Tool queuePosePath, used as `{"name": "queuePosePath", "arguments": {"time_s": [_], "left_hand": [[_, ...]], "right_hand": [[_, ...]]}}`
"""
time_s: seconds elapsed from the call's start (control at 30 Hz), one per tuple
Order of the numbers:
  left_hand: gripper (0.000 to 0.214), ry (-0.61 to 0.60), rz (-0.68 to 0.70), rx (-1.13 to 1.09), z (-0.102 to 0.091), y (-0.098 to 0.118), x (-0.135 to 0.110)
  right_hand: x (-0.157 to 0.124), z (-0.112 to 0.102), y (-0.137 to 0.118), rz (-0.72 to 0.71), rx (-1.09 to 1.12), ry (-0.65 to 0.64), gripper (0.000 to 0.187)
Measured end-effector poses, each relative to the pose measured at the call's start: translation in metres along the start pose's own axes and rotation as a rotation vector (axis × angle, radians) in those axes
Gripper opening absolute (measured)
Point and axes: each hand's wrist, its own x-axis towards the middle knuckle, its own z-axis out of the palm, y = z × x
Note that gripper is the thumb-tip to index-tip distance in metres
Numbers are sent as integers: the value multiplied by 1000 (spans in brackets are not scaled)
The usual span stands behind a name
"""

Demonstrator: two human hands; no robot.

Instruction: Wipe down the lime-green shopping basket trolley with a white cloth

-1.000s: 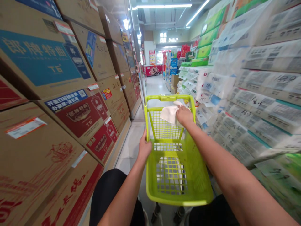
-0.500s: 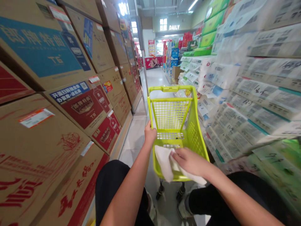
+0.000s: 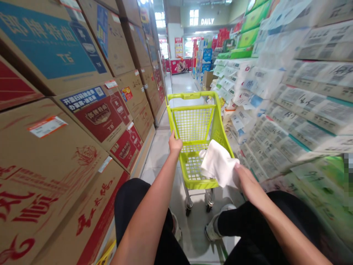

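A small yellow-green shopping cart [image 3: 190,184] stands on the floor between my feet, its wheels showing below the basket. My left hand [image 3: 175,143] grips the cart's left rim, thumb on top and the other fingers hidden behind the plastic. In my right hand [image 3: 242,176] is a white cloth [image 3: 219,162], pinched at its right edge. The cloth hangs loosely over the right front part of the basket. Whether it touches the cart's right wall, I cannot tell.
Stacked cardboard cartons [image 3: 102,110] line the left side on a low base. Piles of plastic-wrapped paper packs [image 3: 300,110] rise close on the right. Between them the tiled aisle [image 3: 182,81] runs ahead to a red counter [image 3: 180,66].
My right hand has moved right with the cloth, off the cart's front rim, and the cloth has swung up and spread. The cart sits slightly farther left and tilted in view, my left hand still on it.
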Motion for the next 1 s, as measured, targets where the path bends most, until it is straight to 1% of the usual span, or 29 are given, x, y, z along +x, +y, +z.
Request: {"name": "queuePosePath", "arguments": {"time_s": [0.07,0.13,0.2,0.27,0.33,0.37,0.4,0.43,0.47,0.5,0.53,0.57,0.63,0.67,0.7,0.73,0.77,0.8,0.87,0.93,1.0], "left_hand": [[77,15,-27,-9,-3,2,-1],[75,18,-48,-13,-6,5,-3],[73,5,-60,-2,-10,8,-6],[75,-4,-74,35,-12,13,-9],[82,30,-76,116,-14,21,-13],[86,70,-47,166,-15,27,-16],[89,111,13,213,-16,34,-20],[89,140,102,252,-17,42,-26],[86,144,213,280,-19,50,-32],[80,100,333,295,-22,59,-40],[73,10,441,304,-26,68,-49],[65,-117,531,307,-30,77,-60],[56,-445,675,294,-40,91,-83],[58,-579,716,298,-45,96,-94],[62,-667,750,308,-49,100,-105],[68,-712,774,332,-51,102,-115],[72,-726,794,363,-53,102,-123],[74,-709,812,393,-53,101,-129],[69,-638,832,446,-50,98,-134],[53,-574,829,473,-44,96,-131],[30,-555,800,471,-38,96,-127]], "right_hand": [[4,4,0,-11,-35,-92,50],[7,9,-3,-55,-61,-140,50],[8,12,-5,-65,-50,-124,51],[10,12,-6,-38,-28,-88,52],[13,11,-5,-29,-28,-75,52],[16,10,-4,-42,-32,-75,50],[19,9,-3,-65,-38,-72,48],[23,9,-2,-92,-47,-67,46],[28,8,-1,-120,-59,-59,44],[32,7,-1,-145,-74,-50,43],[37,6,-1,-164,-90,-40,43],[42,4,-2,-178,-103,-30,43],[52,2,-5,-192,-104,-30,45],[56,0,-6,-188,-85,-43,47],[60,-1,-8,-172,-52,-69,48],[64,-2,-9,-146,-8,-105,50],[67,-3,-9,-113,39,-148,52],[70,-3,-9,-76,85,-200,54],[76,-3,-6,-8,152,-308,56],[80,-3,-2,47,180,-390,58],[82,-2,1,78,162,-415,60]]}}
